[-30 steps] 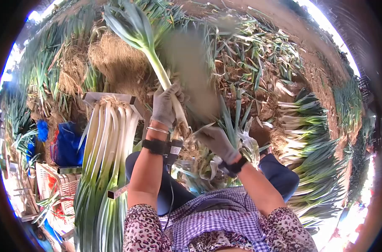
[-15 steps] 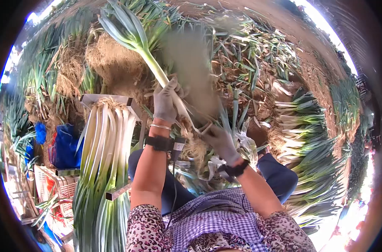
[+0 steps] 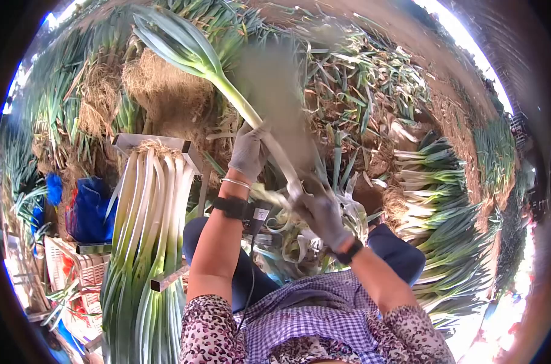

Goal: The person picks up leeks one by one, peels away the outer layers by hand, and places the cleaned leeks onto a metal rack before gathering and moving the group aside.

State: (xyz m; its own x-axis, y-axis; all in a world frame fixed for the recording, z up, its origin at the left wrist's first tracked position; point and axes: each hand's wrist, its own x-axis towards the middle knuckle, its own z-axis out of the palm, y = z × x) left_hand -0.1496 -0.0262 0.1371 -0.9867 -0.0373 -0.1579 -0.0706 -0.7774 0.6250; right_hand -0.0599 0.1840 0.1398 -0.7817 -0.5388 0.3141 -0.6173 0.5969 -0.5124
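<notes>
A long leek [image 3: 239, 102] slants across the middle, green leaves at the upper left and white root end at the lower right. My gloved left hand [image 3: 249, 151] is closed around its white shaft. At the root end, my gloved right hand [image 3: 321, 216] has its fingers curled against the leek; part of the roots is hidden behind them. A pale strip of peeled leaf [image 3: 268, 196] hangs between my hands. Below lie stripped leek leaves [image 3: 290, 239], between my knees.
At the left, a metal rack [image 3: 151, 144] holds a row of cleaned leeks [image 3: 157, 212]. Another pile of leeks [image 3: 442, 224] lies on the right. Rooty leeks [image 3: 166, 79] stand behind, beside scattered leaf scraps [image 3: 369, 73]. A wicker basket [image 3: 84, 279] and blue bag [image 3: 90, 209] are far left.
The leek and my left hand have shifted slightly right and down. My right hand has moved closer onto the root end. A pale leaf strip now hangs away from the shaft.
</notes>
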